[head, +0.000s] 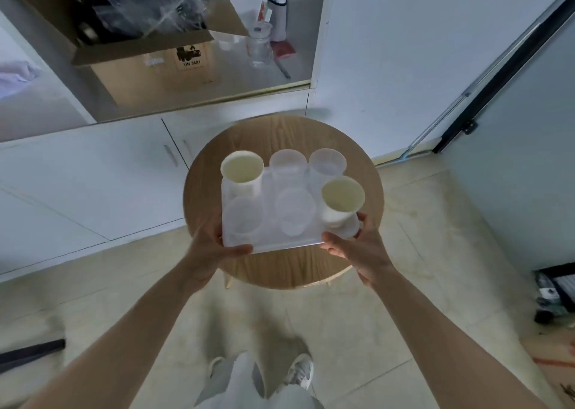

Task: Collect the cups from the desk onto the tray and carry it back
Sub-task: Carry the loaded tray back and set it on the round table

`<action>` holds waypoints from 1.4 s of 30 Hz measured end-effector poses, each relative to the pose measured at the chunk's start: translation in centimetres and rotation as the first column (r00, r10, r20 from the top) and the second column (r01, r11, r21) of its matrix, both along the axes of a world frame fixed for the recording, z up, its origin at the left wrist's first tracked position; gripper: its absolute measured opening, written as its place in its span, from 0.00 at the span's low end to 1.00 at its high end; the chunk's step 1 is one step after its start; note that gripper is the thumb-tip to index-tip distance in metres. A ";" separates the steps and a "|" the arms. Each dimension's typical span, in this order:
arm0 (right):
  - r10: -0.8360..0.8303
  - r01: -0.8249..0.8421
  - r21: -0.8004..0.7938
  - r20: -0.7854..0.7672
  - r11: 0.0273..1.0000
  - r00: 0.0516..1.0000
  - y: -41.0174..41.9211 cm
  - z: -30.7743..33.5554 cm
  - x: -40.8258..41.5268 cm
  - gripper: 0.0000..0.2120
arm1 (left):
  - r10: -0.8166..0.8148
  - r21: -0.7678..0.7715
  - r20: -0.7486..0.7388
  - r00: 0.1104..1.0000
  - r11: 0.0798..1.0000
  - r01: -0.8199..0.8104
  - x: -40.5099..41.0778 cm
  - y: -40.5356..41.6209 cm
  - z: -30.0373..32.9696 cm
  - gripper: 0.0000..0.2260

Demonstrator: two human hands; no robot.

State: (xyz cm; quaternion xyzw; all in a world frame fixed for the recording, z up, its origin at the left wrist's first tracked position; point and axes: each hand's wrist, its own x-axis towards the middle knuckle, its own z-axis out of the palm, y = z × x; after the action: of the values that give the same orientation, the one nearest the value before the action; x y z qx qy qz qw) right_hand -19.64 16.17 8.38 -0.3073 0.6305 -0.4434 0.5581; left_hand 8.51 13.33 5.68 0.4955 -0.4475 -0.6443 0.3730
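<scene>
White plastic makes up the tray (281, 244), which both hands hold by its near corners above a round wooden table (281, 141). Whether its underside touches the tabletop or hangs just over it cannot be told from this high, wide view.

On the left, the left hand (214, 248) clamps the near left corner, thumb lying along the front edge and the other fingers (217, 236) tucked under and up the side. Just beyond it a clear cup (244, 219) stands at the near left of the tray, and behind that a taller white cup (242, 172) fills the far left corner. In the middle a second clear cup (295, 215) sits near the front edge with another (287, 166) behind it. A further clear cup (327, 164) stands at the far right, and a white cup (341, 198) stands at the near right. The right hand (357, 247) is closed on the near right corner in the same way, thumb on top, fingers underneath.

The tray's long axis runs left to right, squarely across the body, with the hands at its two near ends and about equally close. All the weight of the cups lies beyond the fingers, away from the person, so I judge that the far edge would dip first in any lift or carry.

The clear cups blur into the pale tray, so their rims and contents are hard to read. The fingers beneath the tray are hidden.
</scene>
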 end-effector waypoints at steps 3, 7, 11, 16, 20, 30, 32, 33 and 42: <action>0.053 -0.053 0.011 -0.030 0.999 0.998 -1.8 -0.1 -2.4 0.32 | 0.047 0.009 0.035 0.998 0.999 -0.048 -2.1 -0.8 -0.5 0.42; 0.079 -0.078 0.016 -0.037 0.997 0.996 -4.2 -0.8 -4.6 0.32 | 0.102 -0.031 0.113 0.988 0.995 -0.099 -4.6 -2.3 -1.0 0.42; 0.109 -0.108 0.020 -0.052 0.994 0.993 -6.8 -1.4 -6.1 0.32 | 0.142 -0.015 0.138 0.980 0.990 -0.142 -5.8 -4.2 -2.0 0.42; 0.153 -0.151 0.034 -0.063 0.988 0.986 -10.9 -2.2 -7.4 0.32 | 0.195 -0.009 0.187 0.963 0.980 -0.197 -6.6 -7.2 -2.9 0.48; 0.194 -0.190 0.049 -0.121 0.981 0.974 -13.9 -3.1 -8.0 0.35 | 0.231 -0.043 0.242 0.942 0.973 -0.227 -7.1 -9.0 -3.3 0.46; 0.359 -0.349 0.083 -0.176 0.933 0.917 -20.1 -3.8 -8.6 0.33 | 0.322 -0.117 0.388 0.864 0.947 -0.300 -8.1 -11.9 -3.4 0.39; 0.382 -0.374 0.079 -0.199 0.924 0.903 -21.4 -4.2 -8.9 0.32 | 0.356 -0.113 0.383 0.852 0.934 -0.340 -8.6 -12.2 -3.4 0.39; 0.394 -0.387 0.075 -0.209 0.919 0.895 -22.0 -4.4 -9.1 0.32 | 0.373 -0.107 0.387 0.843 0.926 -0.361 -8.8 -12.3 -3.4 0.40; 0.578 -0.572 0.139 -0.373 0.808 0.726 -26.9 -5.1 -10.6 0.29 | 0.562 0.018 0.343 0.753 0.798 -0.603 -12.4 -11.8 -3.8 0.40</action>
State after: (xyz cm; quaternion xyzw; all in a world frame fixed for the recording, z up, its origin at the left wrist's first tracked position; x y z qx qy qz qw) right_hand -30.23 -10.73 3.27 -0.5668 0.6071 -0.1722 0.5296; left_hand -3.87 1.55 1.88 0.7306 -0.2829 -0.4337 0.4451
